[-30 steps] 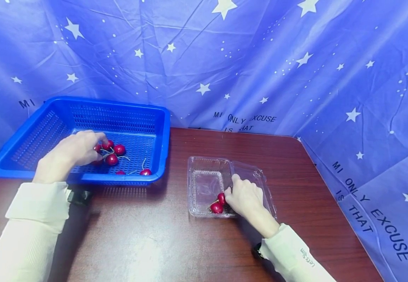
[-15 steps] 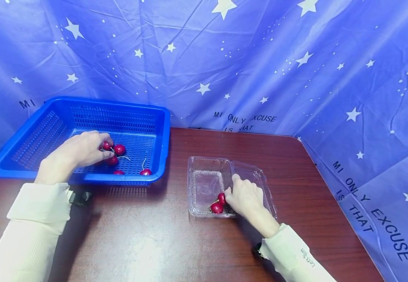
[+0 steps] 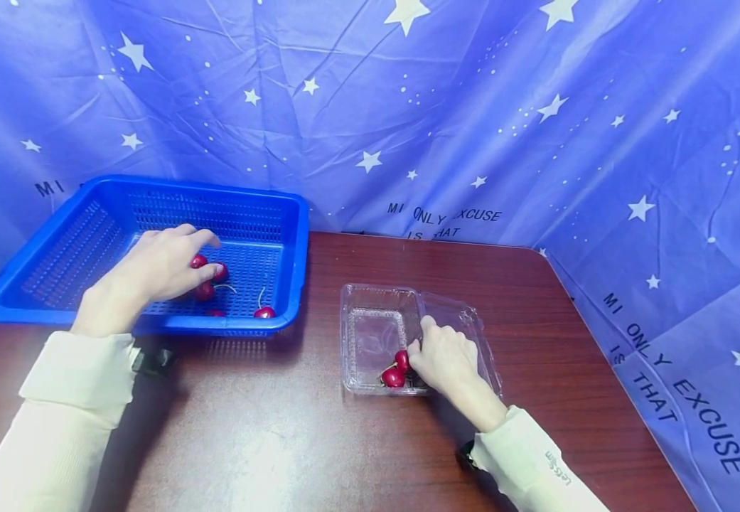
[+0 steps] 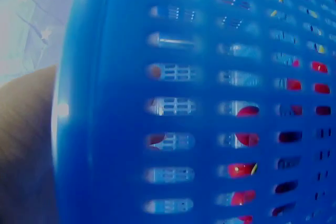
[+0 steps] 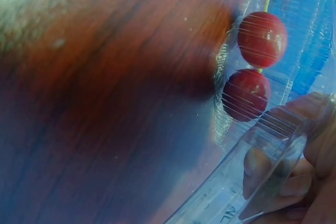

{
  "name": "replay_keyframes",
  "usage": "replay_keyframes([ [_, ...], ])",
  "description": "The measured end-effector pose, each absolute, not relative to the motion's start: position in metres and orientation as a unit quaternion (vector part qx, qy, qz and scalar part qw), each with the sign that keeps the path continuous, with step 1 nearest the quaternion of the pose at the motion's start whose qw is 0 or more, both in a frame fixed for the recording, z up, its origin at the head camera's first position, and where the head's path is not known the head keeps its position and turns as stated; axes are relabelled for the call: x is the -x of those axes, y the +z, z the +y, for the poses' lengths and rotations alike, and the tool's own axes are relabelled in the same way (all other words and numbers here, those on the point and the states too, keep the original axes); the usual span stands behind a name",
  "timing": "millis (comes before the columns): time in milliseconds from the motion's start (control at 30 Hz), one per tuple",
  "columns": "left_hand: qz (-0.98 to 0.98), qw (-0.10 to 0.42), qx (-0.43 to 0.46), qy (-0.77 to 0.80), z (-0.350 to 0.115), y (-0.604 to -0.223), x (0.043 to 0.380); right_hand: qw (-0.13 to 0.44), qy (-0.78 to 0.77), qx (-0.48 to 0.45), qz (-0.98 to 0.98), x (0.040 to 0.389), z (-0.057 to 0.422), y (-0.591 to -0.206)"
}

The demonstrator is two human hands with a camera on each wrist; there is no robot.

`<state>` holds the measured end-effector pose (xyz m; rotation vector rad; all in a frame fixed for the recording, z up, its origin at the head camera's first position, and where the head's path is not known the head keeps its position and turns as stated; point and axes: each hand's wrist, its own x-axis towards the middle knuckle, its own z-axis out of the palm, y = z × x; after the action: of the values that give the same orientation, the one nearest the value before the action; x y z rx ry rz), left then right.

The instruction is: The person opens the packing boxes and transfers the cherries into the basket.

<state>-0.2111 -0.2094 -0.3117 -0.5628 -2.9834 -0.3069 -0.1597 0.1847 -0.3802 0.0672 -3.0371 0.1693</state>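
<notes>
Over the blue basket (image 3: 303, 249), my left hand (image 3: 158, 263) reaches down to a cluster of red cherries (image 3: 204, 291). Its index finger is raised and spread from the thumb, which lies at one cherry (image 3: 222, 271); no cherry appears pinched. My right hand (image 3: 448, 355) grips the hinge side of a clear plastic box (image 3: 358, 384), its fingers (image 5: 296, 182) bent around the edge in the right wrist view. Two cherries (image 3: 393, 377) lie in the box's near right corner. From the left wrist, the slotted basket wall (image 4: 121, 103) hides most of the hand; red shows through the slots.
A brown wooden table (image 3: 267, 427) carries both containers, basket left and box right. The box's clear lid (image 3: 465, 320) lies folded out to the right. One stemmed cherry (image 3: 265, 313) sits in the basket's near right corner. Blue star-patterned cloth (image 3: 344, 107) hangs behind and at the right.
My left hand has shifted slightly right across the cherries, and its index finger has lifted away from the thumb. My right hand and the box have stayed put.
</notes>
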Motion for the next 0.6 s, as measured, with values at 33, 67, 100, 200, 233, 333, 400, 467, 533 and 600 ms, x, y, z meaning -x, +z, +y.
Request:
replay_keyframes([
  [33, -0.975, 0.053, 0.190, -0.099, -0.207, -0.311, 0.211, 0.050, 0.055, -0.022, -0.997, 0.160, 0.185, -0.380],
  [67, -0.974, 0.059, 0.195, -0.101, -0.205, -0.311, 0.210, 0.050, 0.056, -0.022, -0.997, 0.160, 0.185, -0.380],
  [100, -0.973, 0.062, 0.199, -0.102, -0.202, -0.310, 0.210, 0.049, 0.055, -0.022, -0.997, 0.160, 0.185, -0.380],
  [200, -0.969, 0.072, 0.209, -0.106, -0.195, -0.308, 0.208, 0.049, 0.056, -0.022, -0.997, 0.160, 0.185, -0.380],
  [233, -0.969, 0.074, 0.212, -0.107, -0.193, -0.308, 0.207, 0.049, 0.056, -0.022, -0.997, 0.160, 0.185, -0.381],
  [333, -0.966, 0.081, 0.221, -0.109, -0.186, -0.305, 0.205, 0.050, 0.058, -0.023, -0.997, 0.160, 0.185, -0.381],
  [400, -0.964, 0.086, 0.228, -0.108, -0.181, -0.304, 0.204, 0.050, 0.059, -0.023, -0.997, 0.159, 0.185, -0.381],
  [467, -0.962, 0.094, 0.232, -0.108, -0.177, -0.303, 0.203, 0.049, 0.060, -0.024, -0.997, 0.159, 0.185, -0.381],
  [533, -0.960, 0.099, 0.237, -0.108, -0.172, -0.302, 0.201, 0.049, 0.060, -0.024, -0.997, 0.159, 0.185, -0.381],
  [600, -0.958, 0.106, 0.244, -0.111, -0.167, -0.302, 0.201, 0.048, 0.061, -0.025, -0.997, 0.159, 0.185, -0.380],
])
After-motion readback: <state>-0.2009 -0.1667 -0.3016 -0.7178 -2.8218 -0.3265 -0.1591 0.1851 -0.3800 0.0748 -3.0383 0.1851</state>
